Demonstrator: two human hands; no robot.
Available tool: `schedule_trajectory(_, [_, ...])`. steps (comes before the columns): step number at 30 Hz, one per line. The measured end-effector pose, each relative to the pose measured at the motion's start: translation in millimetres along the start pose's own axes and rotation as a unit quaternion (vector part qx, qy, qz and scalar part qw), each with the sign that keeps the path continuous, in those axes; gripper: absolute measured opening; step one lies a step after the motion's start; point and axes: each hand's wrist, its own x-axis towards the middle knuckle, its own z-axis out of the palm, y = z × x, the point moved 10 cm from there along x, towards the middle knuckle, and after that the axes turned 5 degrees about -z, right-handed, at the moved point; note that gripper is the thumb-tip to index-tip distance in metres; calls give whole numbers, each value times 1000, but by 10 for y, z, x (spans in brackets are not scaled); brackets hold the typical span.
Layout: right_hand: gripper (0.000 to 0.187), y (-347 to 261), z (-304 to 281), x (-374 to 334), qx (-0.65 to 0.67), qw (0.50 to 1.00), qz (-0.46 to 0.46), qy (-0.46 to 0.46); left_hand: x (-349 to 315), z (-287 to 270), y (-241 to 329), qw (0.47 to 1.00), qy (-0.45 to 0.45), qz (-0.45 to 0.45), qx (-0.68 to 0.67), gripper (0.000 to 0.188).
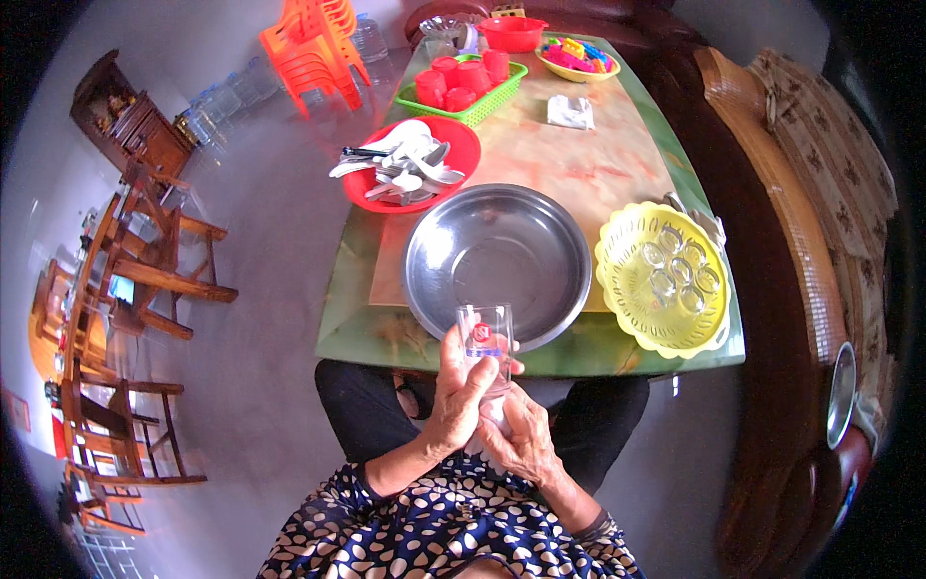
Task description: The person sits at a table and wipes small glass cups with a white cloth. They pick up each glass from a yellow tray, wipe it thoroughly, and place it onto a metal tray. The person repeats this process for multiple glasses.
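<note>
My left hand [457,398] is closed around a clear drinking glass [487,333] with a small red mark on its side. The glass tilts over the near rim of a wide steel basin [497,214], its mouth pointing away from me. Below the glass's base, my right hand [522,432] is closed on a pale, crumpled piece, which looks like a white cloth [495,415] and is mostly hidden by the fingers. To the right, a yellow openwork basket [627,241] holds several clear glasses [685,253].
A red bowl [468,145] of white and metal spoons stands left of the basin. Farther back are a green basket [479,111] with red cups, a red basin [511,35], a yellow bowl [577,74] of colourful pieces and a folded white cloth [571,113]. Orange chairs [311,60] stand beyond the table.
</note>
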Motion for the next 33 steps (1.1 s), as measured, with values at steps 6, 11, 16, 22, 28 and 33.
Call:
schedule_trajectory(6, [20,-150,92,24,73,985,-34,-153,151,-210,18,999,27,-18,-3,60])
schedule_trajectory(11, [37,271,-120,-105,70,987,91,-109,622,-375,432,972,31,-11,233,54])
schedule_trajectory(16, [36,559,-278,-178,43,982,150,-108,1209,-350,795,880,47,152,447,54])
schedule_trajectory(22, [38,844,-349,-272,37,981,162,-102,1763,-211,466,796,-8,78,601,54])
schedule_trajectory(28, [38,971,-467,-249,38,984,153,-86,1970,-244,260,782,-12,79,618,56])
schedule_trajectory(33, [38,1009,-476,-212,42,983,152,-93,1980,-211,269,786,-14,126,605,54])
